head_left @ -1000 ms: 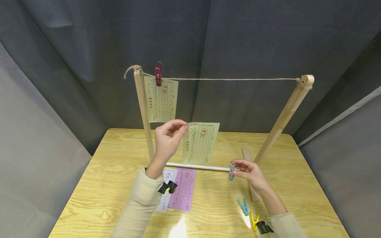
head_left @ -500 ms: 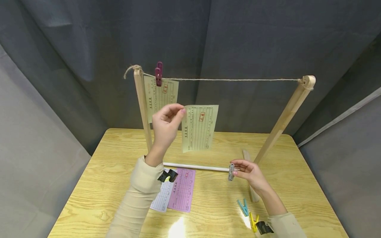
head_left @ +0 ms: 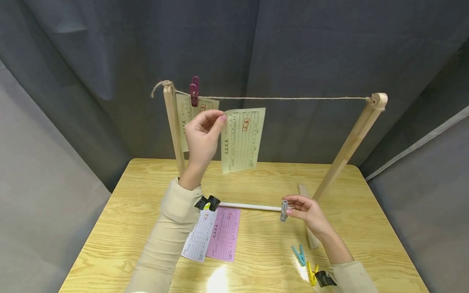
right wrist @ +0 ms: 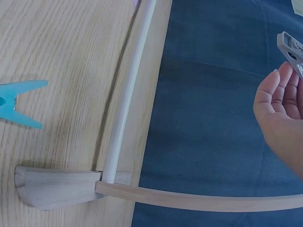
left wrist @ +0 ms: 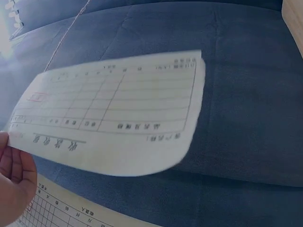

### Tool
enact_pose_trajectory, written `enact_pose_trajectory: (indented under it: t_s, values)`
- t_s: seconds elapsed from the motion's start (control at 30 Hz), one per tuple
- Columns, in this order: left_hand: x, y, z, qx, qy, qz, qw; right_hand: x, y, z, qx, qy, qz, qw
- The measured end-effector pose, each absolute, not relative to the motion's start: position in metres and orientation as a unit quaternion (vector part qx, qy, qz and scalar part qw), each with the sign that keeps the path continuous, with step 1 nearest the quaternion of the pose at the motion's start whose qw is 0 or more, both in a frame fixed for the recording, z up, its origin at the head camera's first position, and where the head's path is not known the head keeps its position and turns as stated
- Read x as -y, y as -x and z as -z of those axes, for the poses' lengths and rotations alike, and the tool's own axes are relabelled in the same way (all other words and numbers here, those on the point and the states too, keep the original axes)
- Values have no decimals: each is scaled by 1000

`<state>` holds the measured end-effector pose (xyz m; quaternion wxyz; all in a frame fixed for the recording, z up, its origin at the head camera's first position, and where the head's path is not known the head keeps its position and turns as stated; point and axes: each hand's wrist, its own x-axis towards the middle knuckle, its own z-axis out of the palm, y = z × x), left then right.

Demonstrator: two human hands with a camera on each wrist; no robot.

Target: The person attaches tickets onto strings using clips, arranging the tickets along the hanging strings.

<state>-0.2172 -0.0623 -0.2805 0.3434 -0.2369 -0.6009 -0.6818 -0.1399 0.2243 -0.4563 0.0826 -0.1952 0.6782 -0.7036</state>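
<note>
My left hand [head_left: 203, 132] pinches the upper left corner of a pale green printed slip [head_left: 242, 142], which hangs just below the twine [head_left: 293, 98]. The left wrist view shows the same slip [left wrist: 118, 113] bowed, its printing upside down. Behind the hand, another green slip [head_left: 182, 122] hangs from the twine under a dark purple clothespin [head_left: 194, 91]; the hand hides part of it. Lower right, my right hand [head_left: 307, 211] holds a grey clothespin [head_left: 284, 210] between thumb and fingers. In the right wrist view that clothespin [right wrist: 289, 51] is cut off by the frame's edge.
Wooden posts, left [head_left: 174, 126] and right [head_left: 346, 150], carry the twine; a white rod [head_left: 253, 206] runs low between them. White [head_left: 199, 240] and purple [head_left: 224, 236] slips lie on the table [head_left: 121, 236]. Blue [head_left: 299, 255] and yellow [head_left: 312, 273] clothespins lie at the right front.
My left hand has risen with the green slip, from near the white rod to just under the twine, drifting slightly left. The right hand and its grey clothespin have stayed almost still.
</note>
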Motion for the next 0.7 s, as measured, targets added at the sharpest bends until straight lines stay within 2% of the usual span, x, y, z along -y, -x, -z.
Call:
enact_pose_trajectory:
  t_s: [0.3, 0.7]
  values:
    - [60, 224, 278, 596, 227, 676, 370, -221, 145, 437, -664, 230, 708, 66]
    - [61, 231, 276, 587, 217, 682, 378, -211, 158, 376, -609, 314, 728, 9]
